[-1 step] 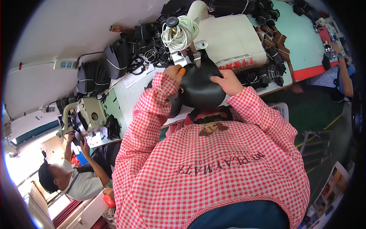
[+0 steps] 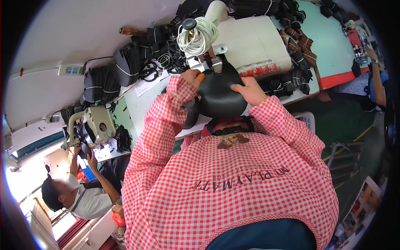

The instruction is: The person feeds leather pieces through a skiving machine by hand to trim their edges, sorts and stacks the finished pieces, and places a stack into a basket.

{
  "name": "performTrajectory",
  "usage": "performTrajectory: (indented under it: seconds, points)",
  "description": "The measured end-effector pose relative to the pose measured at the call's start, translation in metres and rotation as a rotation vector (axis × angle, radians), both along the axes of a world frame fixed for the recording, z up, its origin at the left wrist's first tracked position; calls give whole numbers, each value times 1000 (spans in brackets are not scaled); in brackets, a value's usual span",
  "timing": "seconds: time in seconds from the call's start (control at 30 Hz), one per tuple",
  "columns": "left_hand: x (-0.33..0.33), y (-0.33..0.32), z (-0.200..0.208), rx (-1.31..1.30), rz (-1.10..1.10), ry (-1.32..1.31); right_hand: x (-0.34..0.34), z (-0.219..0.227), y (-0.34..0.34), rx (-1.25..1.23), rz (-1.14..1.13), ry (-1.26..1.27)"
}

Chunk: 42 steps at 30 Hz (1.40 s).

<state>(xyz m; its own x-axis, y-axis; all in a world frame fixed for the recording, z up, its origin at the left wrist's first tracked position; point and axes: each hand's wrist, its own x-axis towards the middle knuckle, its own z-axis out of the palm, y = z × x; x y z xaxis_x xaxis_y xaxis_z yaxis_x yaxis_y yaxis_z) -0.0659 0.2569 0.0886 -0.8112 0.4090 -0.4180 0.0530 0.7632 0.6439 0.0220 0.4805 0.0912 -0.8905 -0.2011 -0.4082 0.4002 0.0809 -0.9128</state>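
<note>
A smooth, curved piece of black leather (image 2: 223, 100) lies under the metal foot (image 2: 216, 65) of a pale machine. My left hand (image 2: 191, 79) is closed at the leather's left edge, an orange cover on one finger. At the right edge, my right hand (image 2: 252, 91) grips the leather with the thumb on top; its other fingers are hidden beneath. A coil of white cord (image 2: 199, 35) hangs on the machine head, just beyond my left hand. Another black piece (image 2: 191, 119) shows below my left wrist.
Bundled black pieces (image 2: 101, 84) line the table's left and back. Brown bundles (image 2: 306, 41) lie at the back right, beside the machine's white bed (image 2: 250, 39). A co-worker (image 2: 89, 198) handles a dark piece at another machine (image 2: 98, 124) on the left. Another person's arm (image 2: 378, 83) shows far right.
The black leather has shifted very slightly under the metal foot. Both my hands keep their hold in nearly the same place.
</note>
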Motion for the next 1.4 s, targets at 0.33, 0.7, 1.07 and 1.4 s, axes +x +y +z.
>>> performTrajectory:
  seconds: [0.33,0.7,1.07,1.4]
  points:
    - [-16,-93,-1,-573,33,309,22,83,13,302,-317,234]
    - [23,-66,52,-213,-464,-183,21,55,9,195,326,420]
    - [19,-1,22,7,76,11,0,-17,-6,-192,117,33]
    - [-9,26,29,-15,45,-34,-4,11,6,-242,-125,35]
